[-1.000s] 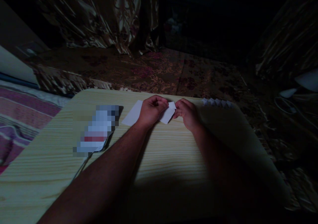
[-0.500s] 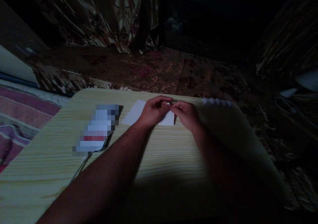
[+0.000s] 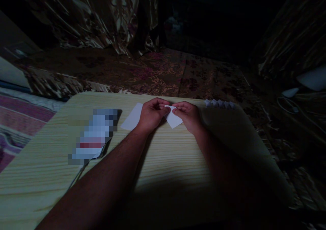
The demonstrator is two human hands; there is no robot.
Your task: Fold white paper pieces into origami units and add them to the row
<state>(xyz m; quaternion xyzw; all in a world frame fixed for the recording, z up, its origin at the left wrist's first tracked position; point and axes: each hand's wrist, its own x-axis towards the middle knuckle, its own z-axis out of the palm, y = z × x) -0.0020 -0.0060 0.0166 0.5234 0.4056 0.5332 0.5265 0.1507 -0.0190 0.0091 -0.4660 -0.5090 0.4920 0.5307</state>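
Note:
A small folded piece of white paper (image 3: 173, 120) is held between my two hands over the far part of the table, one corner pointing down towards me. My left hand (image 3: 153, 116) pinches its upper left edge between thumb and fingers. On the other side my right hand (image 3: 187, 116) pinches the upper right edge, the thumb on top. The fingers behind the paper are partly hidden. Beside my left hand lies a flat white paper sheet (image 3: 131, 118), partly covered by that hand.
Several small folded paper pieces (image 3: 219, 103) stand in a row at the table's far right edge. A blurred-out phone-like device (image 3: 95, 131) with a cable lies left on the wooden table (image 3: 163, 162). Beyond are a patterned cloth (image 3: 152, 72) and curtains (image 3: 122, 19).
The folded paper has been turned between my hands, so a corner now points down. My right hand has come in from the right to pinch its upper edge. The view has shifted slightly.

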